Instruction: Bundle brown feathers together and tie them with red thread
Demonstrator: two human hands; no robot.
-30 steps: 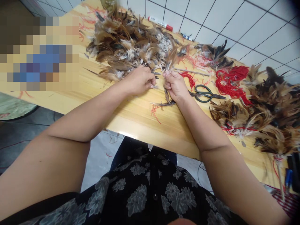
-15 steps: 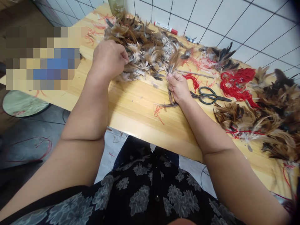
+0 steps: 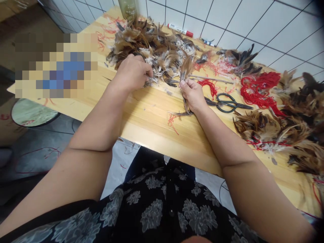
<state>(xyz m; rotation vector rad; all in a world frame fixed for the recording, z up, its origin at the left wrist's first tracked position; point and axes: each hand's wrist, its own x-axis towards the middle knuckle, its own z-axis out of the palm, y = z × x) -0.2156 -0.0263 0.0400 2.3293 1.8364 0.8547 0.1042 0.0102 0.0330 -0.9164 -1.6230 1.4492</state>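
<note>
My right hand (image 3: 194,93) pinches a small bunch of brown feathers (image 3: 186,65), their tips pointing away from me. At the near left edge of a big pile of loose feathers (image 3: 152,44) is my left hand (image 3: 134,71). Its fingers are curled and drawn together at the pile; what lies between them, if anything, is hidden. Just right of my right hand lie dark-handled scissors (image 3: 226,102), partly behind its wrist. Below that hand are some dark feather quills (image 3: 183,114) and a tangle of thin red string (image 3: 172,122).
Red yarn (image 3: 262,88) lies to the right, beside feathers tied with red string (image 3: 268,130). A thin stick (image 3: 215,79) rests behind the scissors. Red-capped marker (image 3: 180,30) and green jar (image 3: 128,9) stand near the tiled wall. A stool (image 3: 35,112) is left of the table.
My left hand has shifted to the right and slightly down along the near edge of the feather pile. My right hand keeps its hold on the feathers, nearly still.
</note>
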